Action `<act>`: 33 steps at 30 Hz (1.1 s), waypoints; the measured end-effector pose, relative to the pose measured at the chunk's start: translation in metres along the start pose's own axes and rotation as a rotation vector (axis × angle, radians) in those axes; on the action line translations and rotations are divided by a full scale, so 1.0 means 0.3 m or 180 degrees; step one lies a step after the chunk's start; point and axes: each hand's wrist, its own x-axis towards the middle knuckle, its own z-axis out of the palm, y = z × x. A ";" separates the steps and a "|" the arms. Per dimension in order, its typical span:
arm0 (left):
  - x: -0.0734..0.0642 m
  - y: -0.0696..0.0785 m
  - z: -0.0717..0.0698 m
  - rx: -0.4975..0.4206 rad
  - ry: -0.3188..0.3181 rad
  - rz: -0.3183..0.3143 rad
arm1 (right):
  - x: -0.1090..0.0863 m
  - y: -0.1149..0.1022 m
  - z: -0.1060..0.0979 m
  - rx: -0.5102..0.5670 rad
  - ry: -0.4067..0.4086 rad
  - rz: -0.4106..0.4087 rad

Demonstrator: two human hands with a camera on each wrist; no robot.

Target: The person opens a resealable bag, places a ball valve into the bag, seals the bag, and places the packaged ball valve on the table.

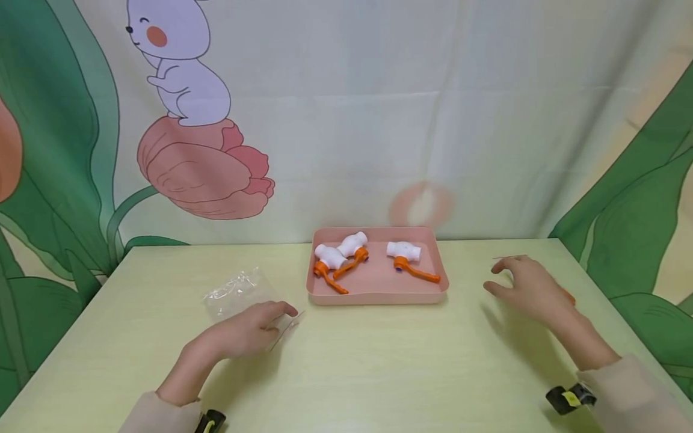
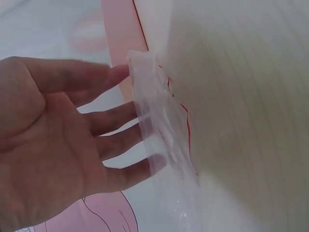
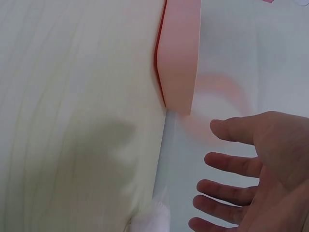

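At the left of the table, my left hand point(image 1: 246, 331) holds a clear plastic bag point(image 2: 164, 125) at its fingertips. A red line runs along the bag's edge, and some fingers show through the film. Behind that hand lies another crumpled clear bag point(image 1: 238, 291). My right hand point(image 1: 533, 291) is over the right side, its fingers spread and slightly bent, with nothing between them. Partly hidden under it is an item with an orange end point(image 1: 568, 296); a white part point(image 3: 150, 220) shows at the bottom of the right wrist view.
A pink tray point(image 1: 379, 297) stands at the table's back middle, against a printed curtain. In it are several white ball valves with orange lever handles: two at the left and one valve point(image 1: 403, 251) at the right. Each wrist wears a small black camera point(image 1: 569, 398).
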 end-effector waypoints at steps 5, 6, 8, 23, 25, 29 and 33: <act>-0.013 0.015 0.006 -0.0108 -0.0097 -0.0051 | -0.012 -0.030 0.004 0.0025 0.0058 -0.0121; -0.016 0.018 0.007 -0.0116 -0.0113 -0.0030 | -0.014 -0.035 0.005 0.0024 0.0068 -0.0133; -0.020 0.024 0.008 -0.0120 -0.0148 0.0070 | -0.020 -0.043 0.008 0.0022 0.0110 -0.0146; 0.020 0.026 0.008 0.0747 -0.0149 -0.0083 | -0.040 -0.095 0.010 0.0118 0.0273 -0.0276; 0.026 0.019 0.010 0.0771 -0.0204 -0.0074 | -0.041 -0.101 0.011 0.0133 0.0248 -0.0278; 0.034 0.020 0.019 0.0829 -0.0209 -0.0078 | -0.043 -0.105 0.015 0.0140 0.0225 -0.0276; 0.042 0.025 0.028 0.0910 -0.0180 -0.0108 | -0.048 -0.107 0.019 0.0152 0.0209 -0.0269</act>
